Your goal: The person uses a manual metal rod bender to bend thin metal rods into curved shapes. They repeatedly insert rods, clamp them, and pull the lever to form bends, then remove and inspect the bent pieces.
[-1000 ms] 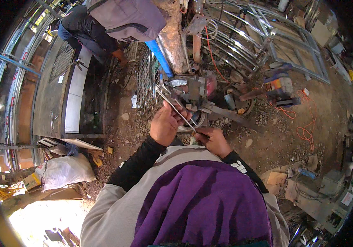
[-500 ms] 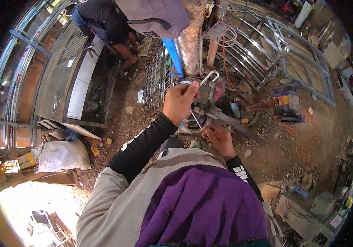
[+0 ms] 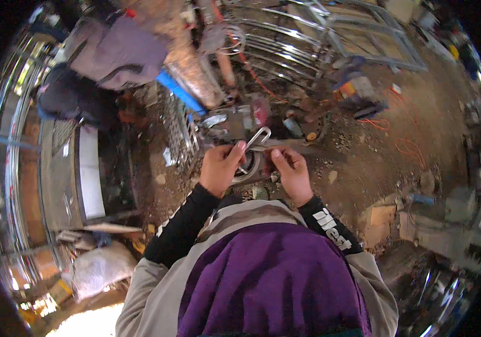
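1. The left hand (image 3: 221,168) is closed in a pinch on a bent loop of steel rod (image 3: 258,137), thumb and fingers clamped on its lower end; the loop's rounded end points up and away.
2. The right hand (image 3: 291,168) is closed too, its fingertips gripping the same rod just beside the left hand; the two hands stay slightly apart.
3. The rod is held in the air in front of the person's chest, above a round metal machine part (image 3: 250,167) that sits on the dirt floor (image 3: 364,163).
4. The person's own purple hood (image 3: 274,281) fills the lower middle of the view and hides whatever lies directly beneath it.
5. One metal grille (image 3: 183,132) stands just left of the hands; a stack of welded steel frames (image 3: 330,33) lies further back to the right.
6. One blue pipe (image 3: 180,92) slants beside a rusty column (image 3: 187,62).
7. One other person (image 3: 111,56) in a grey top bends over at the upper left, well apart from the hands.
8. Two orange cables (image 3: 409,149) trail over the dirt to the right.
9. One white sack (image 3: 97,267) lies at the lower left, beside a flat board (image 3: 106,227).
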Available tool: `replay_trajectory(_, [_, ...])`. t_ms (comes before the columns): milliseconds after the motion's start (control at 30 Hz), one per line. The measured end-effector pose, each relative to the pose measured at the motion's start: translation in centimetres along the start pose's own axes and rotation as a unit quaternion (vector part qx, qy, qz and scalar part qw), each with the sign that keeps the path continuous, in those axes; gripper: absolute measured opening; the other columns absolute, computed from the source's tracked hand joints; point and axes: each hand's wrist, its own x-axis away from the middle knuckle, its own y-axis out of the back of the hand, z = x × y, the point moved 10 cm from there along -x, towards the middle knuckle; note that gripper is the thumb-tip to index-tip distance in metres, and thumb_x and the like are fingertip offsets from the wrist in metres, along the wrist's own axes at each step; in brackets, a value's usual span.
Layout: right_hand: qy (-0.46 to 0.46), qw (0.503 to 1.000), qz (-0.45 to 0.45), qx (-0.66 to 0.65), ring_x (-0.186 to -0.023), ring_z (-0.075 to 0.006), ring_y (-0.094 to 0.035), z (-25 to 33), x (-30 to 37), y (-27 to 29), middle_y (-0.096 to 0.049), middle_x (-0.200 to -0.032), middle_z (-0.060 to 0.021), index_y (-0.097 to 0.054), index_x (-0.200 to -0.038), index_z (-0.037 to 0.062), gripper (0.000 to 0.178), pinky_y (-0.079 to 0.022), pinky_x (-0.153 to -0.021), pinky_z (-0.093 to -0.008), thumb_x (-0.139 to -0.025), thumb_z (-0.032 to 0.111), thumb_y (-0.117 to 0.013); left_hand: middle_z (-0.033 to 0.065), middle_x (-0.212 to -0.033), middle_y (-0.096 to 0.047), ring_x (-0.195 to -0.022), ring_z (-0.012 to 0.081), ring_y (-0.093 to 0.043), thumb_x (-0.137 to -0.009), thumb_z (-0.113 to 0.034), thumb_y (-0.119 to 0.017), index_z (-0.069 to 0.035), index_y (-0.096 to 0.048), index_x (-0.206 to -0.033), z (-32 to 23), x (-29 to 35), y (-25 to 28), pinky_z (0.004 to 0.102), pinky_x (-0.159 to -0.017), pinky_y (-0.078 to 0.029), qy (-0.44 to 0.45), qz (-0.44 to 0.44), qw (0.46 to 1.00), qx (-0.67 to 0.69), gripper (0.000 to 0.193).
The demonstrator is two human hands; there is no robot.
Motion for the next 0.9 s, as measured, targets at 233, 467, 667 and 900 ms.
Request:
replay_trajectory(233, [-0.033,0.999,0.021,-0.017,-0.078,-0.0071,-0.056,0.3,2.7,0.7,-0.064,-0.085,0.0016,-0.065,-0.101,0.0011,0.032,-0.047,-0.072,-0.0261,-0.107,0.030,-0.054,-0.0008,-0.057,-0.050,-0.055,0.0085,-0.043,-0.100,-0.044,-0.061,0.000,-0.065,-0.073,3.1,1.6,-4.4,0.0305,-0.051,-0.033,0.015,0.079,0.997,-0.020,0.052])
replay_trajectory(467, [-0.045,0.991,-0.012,-0.128,-0.075,-0.0131,-0.062,-2.0,3.8,1.6,-0.066,-0.082,-0.0046,-0.063,-0.097,0.0027,0.045,-0.049,-0.071,-0.0292,-0.110,0.041,-0.043,-0.0003,-0.056,-0.050,-0.053,0.0077,-0.044,-0.100,-0.046,-0.062,-0.001,-0.063,-0.070,5.4,2.0,-6.0,0.0304,-0.050,-0.033,0.035,0.106,0.993,-0.039,0.054])
replay_trajectory(667, [-0.016,0.990,0.034,-0.134,-0.072,-0.0147,-0.062,-0.9,2.9,0.7,-0.066,-0.080,-0.0058,-0.063,-0.094,0.0027,0.046,-0.050,-0.070,-0.0306,-0.109,0.041,-0.043,-0.0022,-0.057,-0.049,-0.053,0.0068,-0.042,-0.101,-0.043,-0.062,-0.002,-0.060,-0.069,4.6,2.4,-6.0,0.0285,-0.050,-0.033,0.048,0.116,0.992,0.027,0.052])
replay_trajectory(900, [-0.040,0.987,0.059,-0.143,-0.071,-0.0136,-0.060,-0.9,2.3,-0.9,-0.065,-0.078,-0.0051,-0.063,-0.091,0.0025,0.047,-0.049,-0.069,-0.0302,-0.109,0.042,-0.043,-0.0031,-0.061,-0.051,-0.055,0.0059,-0.043,-0.101,-0.040,-0.063,0.001,-0.065,-0.077,6.2,2.7,-5.3,0.0260,-0.051,-0.032,0.081,0.099,0.988,0.090,0.047])
